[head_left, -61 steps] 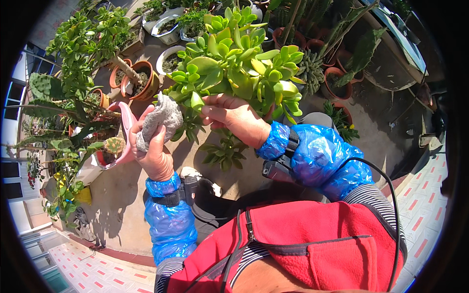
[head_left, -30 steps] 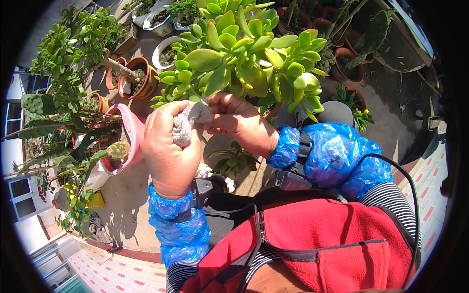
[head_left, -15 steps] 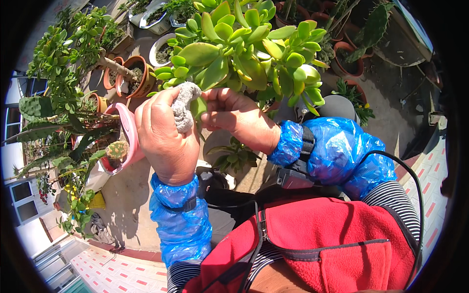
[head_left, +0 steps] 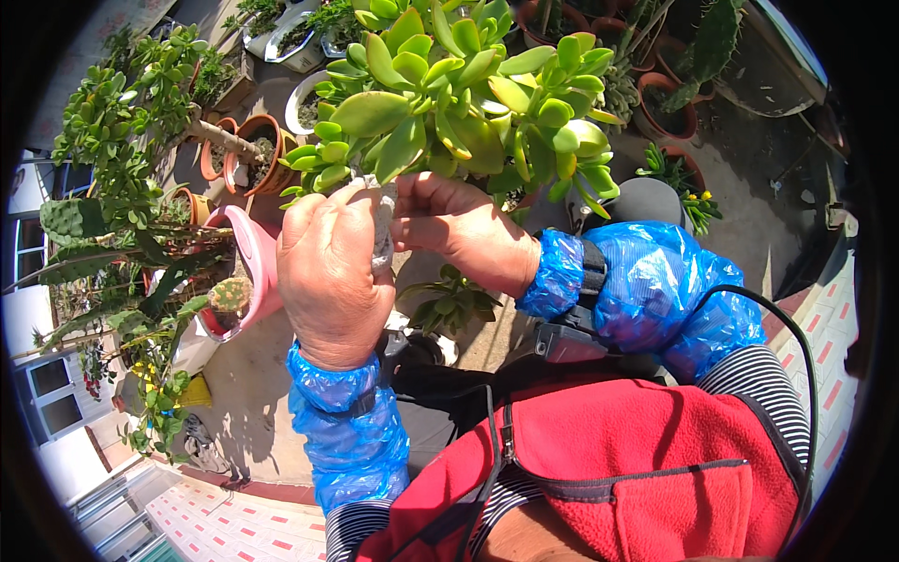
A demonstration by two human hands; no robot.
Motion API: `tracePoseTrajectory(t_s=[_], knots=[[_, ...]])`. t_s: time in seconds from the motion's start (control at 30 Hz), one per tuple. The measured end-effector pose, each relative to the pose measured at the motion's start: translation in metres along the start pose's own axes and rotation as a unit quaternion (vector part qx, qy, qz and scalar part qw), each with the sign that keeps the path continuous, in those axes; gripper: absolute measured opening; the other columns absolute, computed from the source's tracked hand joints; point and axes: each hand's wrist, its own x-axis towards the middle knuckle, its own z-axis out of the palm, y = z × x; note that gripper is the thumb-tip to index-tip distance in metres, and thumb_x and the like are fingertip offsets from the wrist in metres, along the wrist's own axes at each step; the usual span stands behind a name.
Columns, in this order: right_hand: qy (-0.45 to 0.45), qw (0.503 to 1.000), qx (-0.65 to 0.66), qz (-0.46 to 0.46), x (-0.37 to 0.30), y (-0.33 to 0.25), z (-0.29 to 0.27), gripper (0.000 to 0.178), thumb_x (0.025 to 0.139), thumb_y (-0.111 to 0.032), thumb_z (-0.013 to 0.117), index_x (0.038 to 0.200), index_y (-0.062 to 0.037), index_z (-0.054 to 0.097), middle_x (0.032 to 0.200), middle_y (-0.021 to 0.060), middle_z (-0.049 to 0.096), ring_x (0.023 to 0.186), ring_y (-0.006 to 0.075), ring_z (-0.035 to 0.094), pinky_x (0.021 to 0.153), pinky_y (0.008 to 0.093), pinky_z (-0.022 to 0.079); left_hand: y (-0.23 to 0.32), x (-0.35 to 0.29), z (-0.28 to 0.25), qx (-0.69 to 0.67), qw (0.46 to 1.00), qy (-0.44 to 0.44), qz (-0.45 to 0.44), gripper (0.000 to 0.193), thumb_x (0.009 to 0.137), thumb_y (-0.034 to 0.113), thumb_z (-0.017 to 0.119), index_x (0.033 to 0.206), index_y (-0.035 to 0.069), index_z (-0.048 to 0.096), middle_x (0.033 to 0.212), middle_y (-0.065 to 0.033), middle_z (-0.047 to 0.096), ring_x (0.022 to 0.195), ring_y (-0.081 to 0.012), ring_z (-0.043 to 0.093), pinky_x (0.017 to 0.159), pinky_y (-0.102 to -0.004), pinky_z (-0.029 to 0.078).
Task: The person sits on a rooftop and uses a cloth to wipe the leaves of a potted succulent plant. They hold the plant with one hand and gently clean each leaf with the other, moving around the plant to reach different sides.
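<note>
A large succulent [head_left: 449, 94] with thick green leaves fills the space just beyond my hands. My left hand [head_left: 335, 267] is closed on a crumpled grey-white cloth [head_left: 384, 225], which sticks out on the side facing my other hand. Close against that cloth, my right hand [head_left: 464, 229] has its thumb and fingers pinched together at the plant's near edge. Whatever the right fingertips grip is hidden by the cloth and the fingers; a leaf showed there a moment before. Blue plastic sleeve covers [head_left: 351, 436] reach up to both wrists.
To the left stands a pink pot [head_left: 257, 267] holding a small cactus, with a branching jade plant [head_left: 122, 140] behind it. Terracotta pots [head_left: 667, 108] stand at the back right. Below my hands grows a smaller succulent [head_left: 451, 300]. A black cable [head_left: 796, 347] loops past my right arm.
My left hand has turned and shifted slightly right and down, bringing the cloth over the leaf between my hands. The right hand stays nearly in place, still pinched.
</note>
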Motion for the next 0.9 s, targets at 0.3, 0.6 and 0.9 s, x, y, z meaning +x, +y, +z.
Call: tracePoseTrajectory(t_s=[0.3,0.6,0.9], knots=[[0.008,1.000,0.003,0.007,-0.003,-0.005,0.002,0.025,0.098,-0.006,0.068,0.122,-0.0050,0.064,0.111,-0.0003,0.067,0.104,0.0108,0.062,0.099,0.0305,0.051,-0.005,-0.001,0.000,-0.021,0.998,0.052,0.021,0.047,0.063,-0.006,0.076,0.109,0.003,0.068,0.110,-0.0135,0.073,0.105,-0.0388,0.064,0.094,-0.0475,0.053],[0.005,0.999,0.049,-0.003,-0.003,-0.003,0.004,0.032,0.096,-0.010,0.072,0.128,-0.0045,0.065,0.111,0.0000,0.067,0.106,0.0106,0.061,0.100,0.0294,0.049,0.000,-0.001,0.002,-0.005,1.000,0.014,-0.011,0.049,0.067,-0.005,0.076,0.114,0.003,0.070,0.112,-0.0129,0.072,0.104,-0.0369,0.063,0.094,-0.0460,0.053],[0.032,0.999,0.012,0.021,-0.003,-0.001,-0.001,0.046,0.098,-0.005,0.071,0.143,-0.0024,0.061,0.129,0.0047,0.069,0.118,0.0142,0.064,0.107,0.0316,0.051,0.001,-0.005,-0.010,-0.084,0.996,-0.022,0.004,0.053,0.064,-0.008,0.071,0.116,0.005,0.070,0.102,-0.0134,0.070,0.098,-0.0372,0.062,0.087,-0.0457,0.052]])
